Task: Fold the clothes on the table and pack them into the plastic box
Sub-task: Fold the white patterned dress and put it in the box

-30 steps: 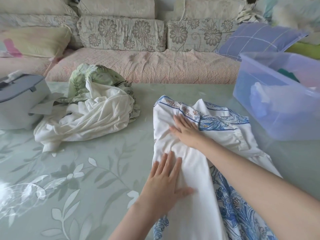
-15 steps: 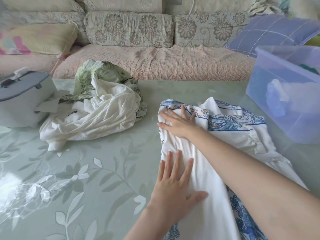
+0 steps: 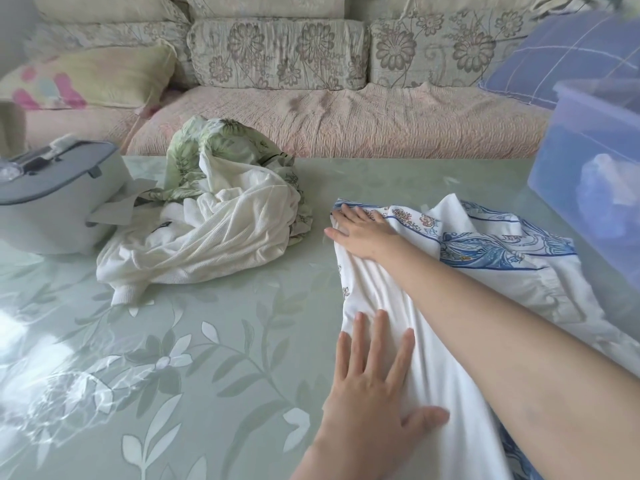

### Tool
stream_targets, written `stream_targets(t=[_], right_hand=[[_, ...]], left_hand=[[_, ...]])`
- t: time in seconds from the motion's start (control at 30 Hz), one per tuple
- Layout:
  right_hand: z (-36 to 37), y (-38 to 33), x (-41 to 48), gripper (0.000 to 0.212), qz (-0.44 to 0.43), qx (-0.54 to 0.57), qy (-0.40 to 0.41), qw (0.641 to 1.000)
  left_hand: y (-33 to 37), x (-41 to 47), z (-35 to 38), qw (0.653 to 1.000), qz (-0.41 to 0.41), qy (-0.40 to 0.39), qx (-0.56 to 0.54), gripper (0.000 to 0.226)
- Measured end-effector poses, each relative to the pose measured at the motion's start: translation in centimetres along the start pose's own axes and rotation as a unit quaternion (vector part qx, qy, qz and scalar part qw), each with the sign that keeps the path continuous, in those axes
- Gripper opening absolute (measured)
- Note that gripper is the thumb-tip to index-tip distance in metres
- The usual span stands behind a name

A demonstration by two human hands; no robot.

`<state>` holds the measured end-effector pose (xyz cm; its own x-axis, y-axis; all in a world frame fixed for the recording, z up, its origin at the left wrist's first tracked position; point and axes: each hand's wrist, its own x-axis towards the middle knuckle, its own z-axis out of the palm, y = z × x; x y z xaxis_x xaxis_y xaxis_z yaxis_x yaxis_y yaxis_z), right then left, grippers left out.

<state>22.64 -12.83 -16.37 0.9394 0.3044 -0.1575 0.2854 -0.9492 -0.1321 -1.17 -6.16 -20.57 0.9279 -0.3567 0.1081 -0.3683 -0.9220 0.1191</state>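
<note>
Two flat palms on a half-folded garment, with the box off to the right.

On the green leaf-patterned table point(image 3: 207, 358) the white, blue-printed garment point(image 3: 519, 278) lies as a long strip, its long axis running from the person toward the sofa, its folded edge on the left. The plastic box point(image 3: 581, 209) stands just beyond the strip's right side, and the unfolded pile point(image 3: 221, 233) sits well apart to the left. The right hand point(image 3: 360, 230) presses the far left corner, fingers straight and close together. The left hand point(image 3: 370, 389) lies on the near part of the fold, fingers straight and spread. Likely the next fold brings the near end toward the far end (the right hand is nearer the box).
</note>
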Motion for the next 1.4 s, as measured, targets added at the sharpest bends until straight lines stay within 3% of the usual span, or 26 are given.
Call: stream_targets(t=[0.17, 0.33, 0.5, 0.57, 0.7, 0.83, 0.93, 1.0, 1.1, 1.2, 1.27, 1.4], right_hand=[[0.0, -0.1, -0.1, 0.061, -0.017, 0.021, 0.009, 1.000], [-1.0, 0.3, -5.2, 0.059, -0.033, 0.047, 0.094, 0.994], [-0.1, 3.0, -13.0, 0.064, -0.001, 0.050, 0.004, 0.999], [1.1, 4.2, -14.3, 0.065, 0.014, 0.049, -0.024, 0.998], [2.7, 4.8, -14.4, 0.065, 0.016, 0.056, 0.001, 0.998], [2.6, 4.6, -14.2, 0.064, 0.012, 0.064, -0.001, 0.998], [1.9, 5.4, -15.1, 0.062, 0.004, 0.117, 0.048, 0.992], [1.3, 7.3, -16.7, 0.064, 0.054, 0.158, 0.153, 0.974], [0.1, 12.2, -20.8, 0.056, 0.194, 0.192, 0.285, 0.919], [0.6, 17.3, -25.5, 0.051, 0.349, 0.178, 0.224, 0.892], [1.2, 18.8, -27.7, 0.051, 0.400, 0.187, 0.184, 0.878], [1.1, 18.8, -29.1, 0.053, 0.402, 0.253, 0.188, 0.860]], left_hand=[[0.0, 0.0, 0.0, 1.000, -0.007, -0.010, -0.004, 0.083], [-0.1, -0.1, -0.3, 1.000, -0.011, -0.013, -0.003, 0.084], [0.5, -0.4, -1.5, 0.999, 0.019, 0.034, -0.020, 0.083], [1.2, -0.7, -1.4, 0.999, 0.040, 0.002, -0.020, 0.083], [2.1, -1.1, -0.6, 0.995, 0.058, -0.076, -0.038, 0.079], [2.1, -0.8, -1.5, 0.995, 0.071, -0.050, -0.046, 0.081], [2.1, -0.7, -2.3, 0.989, 0.073, -0.105, -0.074, 0.091], [2.1, -0.8, -2.4, 0.990, 0.062, -0.099, -0.083, 0.096], [1.8, -0.3, -3.1, 0.993, 0.035, -0.066, -0.096, 0.099], [2.0, 1.1, -3.7, 0.993, 0.031, -0.061, -0.098, 0.116], [2.6, 1.9, -4.3, 0.989, 0.041, -0.086, -0.116, 0.121], [3.4, 3.4, -4.5, 0.985, 0.038, -0.124, -0.114, 0.071]])
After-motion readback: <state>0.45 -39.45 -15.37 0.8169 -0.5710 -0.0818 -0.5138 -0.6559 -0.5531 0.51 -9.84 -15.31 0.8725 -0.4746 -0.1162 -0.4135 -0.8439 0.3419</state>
